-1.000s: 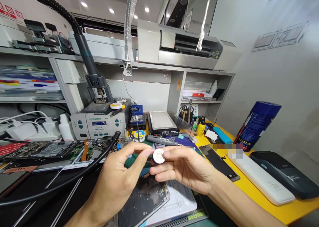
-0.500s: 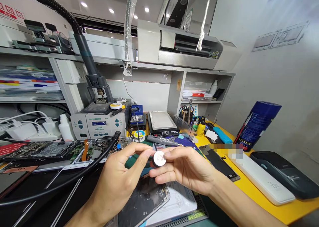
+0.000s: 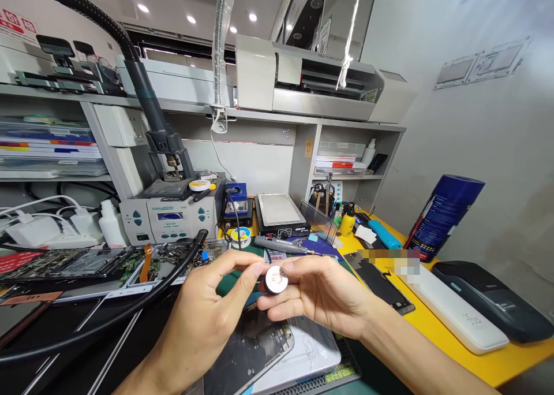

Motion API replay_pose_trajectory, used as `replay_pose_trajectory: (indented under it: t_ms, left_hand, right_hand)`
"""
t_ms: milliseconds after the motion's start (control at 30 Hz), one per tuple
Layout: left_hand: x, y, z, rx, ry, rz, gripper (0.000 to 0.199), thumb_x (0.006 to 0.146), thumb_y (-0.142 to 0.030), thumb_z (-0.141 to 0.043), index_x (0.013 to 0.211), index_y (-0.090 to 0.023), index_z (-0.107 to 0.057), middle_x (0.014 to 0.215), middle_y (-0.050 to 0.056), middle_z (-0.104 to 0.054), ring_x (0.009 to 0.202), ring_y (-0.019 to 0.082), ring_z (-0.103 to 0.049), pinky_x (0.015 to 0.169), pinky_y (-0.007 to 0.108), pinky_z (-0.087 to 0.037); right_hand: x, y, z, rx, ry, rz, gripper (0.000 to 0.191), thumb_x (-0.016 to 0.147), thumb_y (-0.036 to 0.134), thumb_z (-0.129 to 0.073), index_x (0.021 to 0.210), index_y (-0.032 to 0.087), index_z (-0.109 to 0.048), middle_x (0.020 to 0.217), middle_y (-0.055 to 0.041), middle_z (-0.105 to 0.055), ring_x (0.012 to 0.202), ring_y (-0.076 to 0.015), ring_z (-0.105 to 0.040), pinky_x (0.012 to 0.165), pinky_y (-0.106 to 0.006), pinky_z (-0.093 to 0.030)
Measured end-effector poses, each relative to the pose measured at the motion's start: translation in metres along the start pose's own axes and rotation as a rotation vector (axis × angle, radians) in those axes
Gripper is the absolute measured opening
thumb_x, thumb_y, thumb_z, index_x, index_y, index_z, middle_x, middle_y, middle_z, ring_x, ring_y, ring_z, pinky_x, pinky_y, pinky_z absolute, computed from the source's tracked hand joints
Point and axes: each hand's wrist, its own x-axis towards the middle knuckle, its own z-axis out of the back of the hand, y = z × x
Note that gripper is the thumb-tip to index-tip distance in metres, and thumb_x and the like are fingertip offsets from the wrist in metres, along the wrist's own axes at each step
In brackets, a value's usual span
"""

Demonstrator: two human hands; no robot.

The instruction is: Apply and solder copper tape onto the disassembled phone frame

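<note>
Over the middle of the bench, my right hand (image 3: 320, 294) is closed on a small round piece (image 3: 276, 280) with a white face, red print and a dark side. Its thumb and forefinger press the right edge, and the other fingers curl below. My left hand (image 3: 216, 302) is closed in a pinch at the upper left edge of that piece; I cannot make out what lies between its thumb and forefinger. Beneath both hands, a dark phone-like panel (image 3: 246, 351) with small flecks rests on a white-and-grey flat pad (image 3: 309, 354).
Opened device boards (image 3: 86, 265) lie left, crossed by a black hose (image 3: 142, 308). Behind stand a hot-air station (image 3: 167, 216), a heating plate (image 3: 282, 213) and a grey pen-like tool (image 3: 281, 244). At right are a blue can (image 3: 448, 216) and a white power bank (image 3: 459, 314).
The round piece has turned slightly, so its white face and red print show more fully. Both hands keep nearly the same hold. The whole view has shifted a little.
</note>
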Motion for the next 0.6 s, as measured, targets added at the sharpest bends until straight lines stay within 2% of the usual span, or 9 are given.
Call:
replay_pose_trajectory:
  t_ms: [333,600]
  left_hand:
    - [-0.001,0.000,0.000,-0.016,0.016,0.008,0.018,0.091,-0.040,-0.058,0.100,-0.028,-0.067,0.095,-0.006,-0.071,0.086,0.009,-0.065,0.079,0.016,-0.045]
    - [-0.001,-0.003,-0.002,-0.078,0.037,0.040,0.017,0.091,-0.040,-0.057,0.097,-0.028,-0.067,0.089,-0.006,-0.071,0.079,0.007,-0.066,0.072,0.013,-0.048]
  right_hand:
    - [0.000,0.000,0.002,0.019,0.012,-0.020,0.022,0.084,0.012,-0.062,0.101,0.001,-0.069,0.091,-0.0158,-0.073,0.090,-0.0283,-0.075,0.081,-0.034,-0.059]
    - [0.004,0.004,0.010,0.105,0.109,-0.201,0.027,0.090,0.015,-0.051,0.107,0.001,-0.066,0.092,-0.0139,-0.075,0.079,-0.0209,-0.076,0.068,-0.025,-0.062]
